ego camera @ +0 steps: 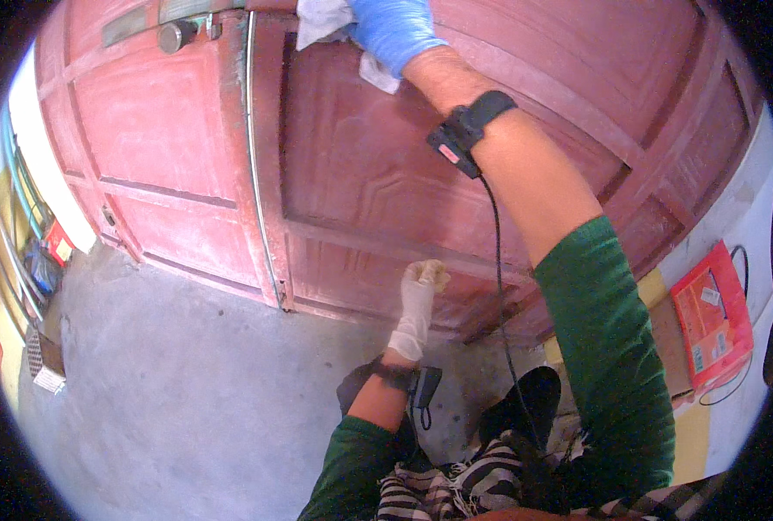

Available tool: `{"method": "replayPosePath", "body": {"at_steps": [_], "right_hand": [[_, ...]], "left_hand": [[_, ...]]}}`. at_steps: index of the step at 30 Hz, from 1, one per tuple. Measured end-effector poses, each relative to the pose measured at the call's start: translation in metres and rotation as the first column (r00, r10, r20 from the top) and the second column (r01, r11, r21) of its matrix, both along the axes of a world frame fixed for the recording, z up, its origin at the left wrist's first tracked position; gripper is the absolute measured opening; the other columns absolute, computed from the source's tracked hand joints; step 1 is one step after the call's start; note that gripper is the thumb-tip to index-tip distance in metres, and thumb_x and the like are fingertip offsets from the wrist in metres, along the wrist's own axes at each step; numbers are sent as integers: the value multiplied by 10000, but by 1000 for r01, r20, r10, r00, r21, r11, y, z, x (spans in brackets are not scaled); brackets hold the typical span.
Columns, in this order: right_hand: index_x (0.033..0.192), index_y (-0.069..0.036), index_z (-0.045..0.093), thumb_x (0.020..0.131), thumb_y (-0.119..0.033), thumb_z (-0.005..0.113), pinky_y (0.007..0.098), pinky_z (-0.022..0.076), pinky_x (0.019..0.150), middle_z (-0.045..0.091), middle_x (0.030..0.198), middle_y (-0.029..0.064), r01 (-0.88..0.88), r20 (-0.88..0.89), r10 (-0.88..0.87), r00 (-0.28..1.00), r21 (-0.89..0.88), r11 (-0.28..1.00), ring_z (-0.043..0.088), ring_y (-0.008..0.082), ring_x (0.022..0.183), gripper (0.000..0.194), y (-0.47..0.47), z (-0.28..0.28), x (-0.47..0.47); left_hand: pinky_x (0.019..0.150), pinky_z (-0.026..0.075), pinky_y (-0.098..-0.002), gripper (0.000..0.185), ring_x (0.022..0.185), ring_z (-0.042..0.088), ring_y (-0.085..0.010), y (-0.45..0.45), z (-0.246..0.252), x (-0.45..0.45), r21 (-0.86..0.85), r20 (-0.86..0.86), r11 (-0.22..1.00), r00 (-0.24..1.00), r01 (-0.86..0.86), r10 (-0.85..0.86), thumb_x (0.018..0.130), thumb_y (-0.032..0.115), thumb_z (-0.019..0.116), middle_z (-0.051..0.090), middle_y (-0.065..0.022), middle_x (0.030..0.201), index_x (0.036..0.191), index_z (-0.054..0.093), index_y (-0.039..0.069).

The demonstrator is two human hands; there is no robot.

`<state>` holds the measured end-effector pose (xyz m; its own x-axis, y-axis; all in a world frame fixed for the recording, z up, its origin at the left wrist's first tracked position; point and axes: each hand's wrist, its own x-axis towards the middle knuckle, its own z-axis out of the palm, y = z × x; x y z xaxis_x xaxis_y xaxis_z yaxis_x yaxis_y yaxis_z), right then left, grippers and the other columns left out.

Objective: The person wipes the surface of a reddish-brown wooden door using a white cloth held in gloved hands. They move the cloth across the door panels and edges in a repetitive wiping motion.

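My right hand (393, 29), in a blue glove, presses a pale cloth (321, 23) against the upper part of a reddish paneled door (373, 150); its fingertips are cut off by the top of the view. Part of the cloth hangs below the glove. My left hand (424, 275) wears a whitish glove and is held low in front of the door's bottom panels, fingers curled in; whether anything lies inside them is not visible. A black device is strapped to each wrist, and a cable runs down from the right one.
A round metal knob (177, 36) and latch sit at upper left. Grey concrete floor (165, 378) spreads below. Hoses (18, 176) and a small box (46, 361) are along the left wall. A red package (713, 319) rests on a cardboard box at right.
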<state>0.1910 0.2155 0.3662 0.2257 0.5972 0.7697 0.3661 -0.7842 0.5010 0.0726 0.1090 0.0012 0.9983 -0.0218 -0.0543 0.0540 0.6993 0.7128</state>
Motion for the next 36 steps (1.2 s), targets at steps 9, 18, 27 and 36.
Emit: {"method": "replayPosePath", "body": {"at_steps": [9,18,27,36], "right_hand": [[902,-164,648,769,-220,567,423,499,699,628,911,101,-87,131,77,988,72,994,610,265,844,165,19,-12,21],[863,-144,658,807,-198,512,395,507,702,634,944,84,-49,106,44,993,46,998,613,278,859,165,-40,-21,3],[1164,-185,537,675,-197,671,413,457,795,562,985,109,123,-125,-117,985,42,992,540,299,940,508,-162,-18,-43],[1136,-109,544,707,-157,605,414,428,826,567,1032,139,156,-56,-151,987,112,981,526,338,952,437,-293,-25,-54]], "left_hand": [[576,487,-253,164,667,590,-143,-2,4,0,99,-16,995,1000,5,-3,859,156,537,614,-74,804,902,581,4],[604,500,-265,171,702,603,-156,-26,6,3,51,28,998,999,25,-27,858,156,540,627,-84,860,934,573,7],[585,480,-257,158,693,592,-156,-41,-4,-3,113,49,993,998,30,-35,827,160,581,620,-71,849,897,581,18],[595,487,-267,202,698,598,-155,-42,-27,4,179,-26,980,996,86,-83,878,221,546,610,-46,838,959,549,36]]}}
